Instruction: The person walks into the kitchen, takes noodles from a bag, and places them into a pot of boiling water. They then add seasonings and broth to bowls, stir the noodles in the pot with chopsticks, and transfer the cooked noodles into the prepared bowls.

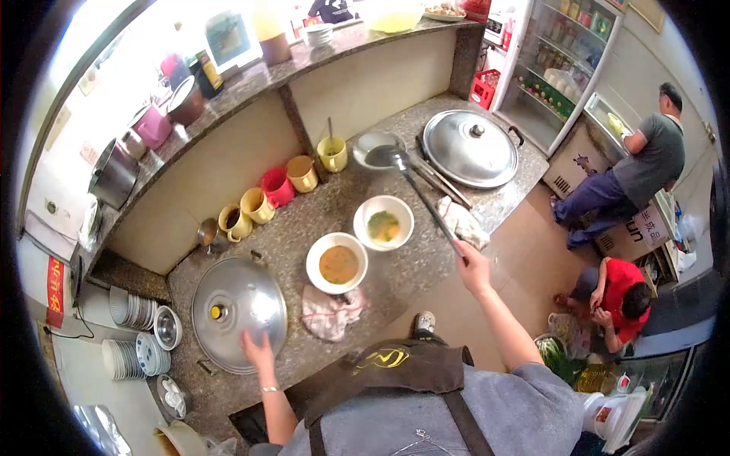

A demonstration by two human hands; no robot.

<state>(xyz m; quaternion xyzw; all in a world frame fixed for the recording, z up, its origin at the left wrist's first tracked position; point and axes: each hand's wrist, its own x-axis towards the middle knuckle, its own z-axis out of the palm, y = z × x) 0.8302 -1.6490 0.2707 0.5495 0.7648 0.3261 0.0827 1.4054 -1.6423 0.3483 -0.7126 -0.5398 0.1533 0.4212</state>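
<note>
My right hand (473, 267) grips the end of a long-handled ladle (391, 157). The ladle's dark bowl overlaps a bowl (369, 144) at the back of the counter. Nearer to me stand two white bowls: one soup bowl (405, 215) has pale broth with green bits, the other (313, 261) holds orange-brown soup. My left hand (258, 352), fingers spread and holding nothing, is over the front edge of a large round metal lid (228, 292) with a yellow knob. A crumpled checked cloth (332, 311) lies between that lid and me.
Yellow and red mugs (277, 187) line the counter's back wall. A second big metal lid (464, 144) sits at right, beside another cloth (461, 222). Stacked plates (123, 359) stand at left. To my right, one person (646, 159) stands and another (630, 296) crouches on the floor.
</note>
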